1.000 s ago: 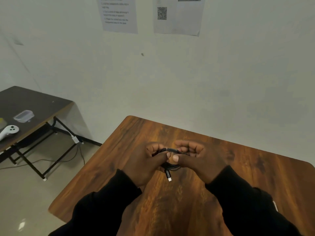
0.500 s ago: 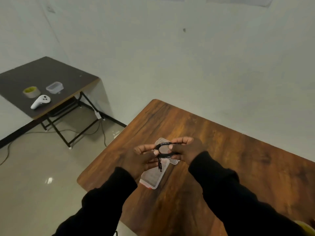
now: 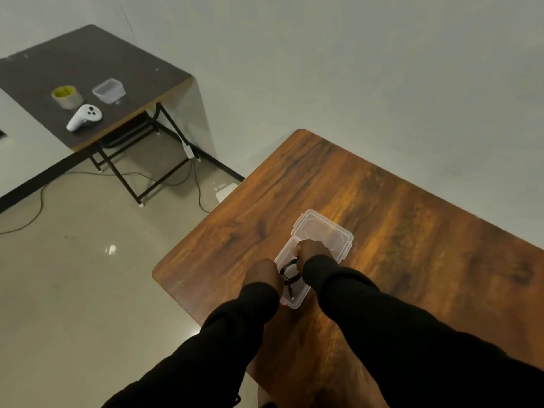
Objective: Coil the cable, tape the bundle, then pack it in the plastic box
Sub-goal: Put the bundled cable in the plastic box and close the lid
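Note:
A black cable (image 3: 290, 272) is coiled into a small loop, with one plug end hanging down. My left hand (image 3: 263, 276) grips the loop's left side and my right hand (image 3: 312, 253) grips its right side. Both hands hold it just over a clear plastic box (image 3: 297, 301) lying on the wooden table (image 3: 397, 231). The box's clear lid (image 3: 323, 231) lies open behind it, joined to its far end. I cannot tell whether the coil touches the box floor.
A dark side table (image 3: 88, 54) stands at the far left, bearing a roll of tape (image 3: 67, 96), a second clear container (image 3: 109, 91) and a white controller (image 3: 84, 116). Loose wires run across the floor (image 3: 88, 275) beneath it. The wooden table's left edge lies close to my left hand.
My view has tilted down and the hands have moved forward and lower, carrying the coiled cable from in front of me down over the clear box.

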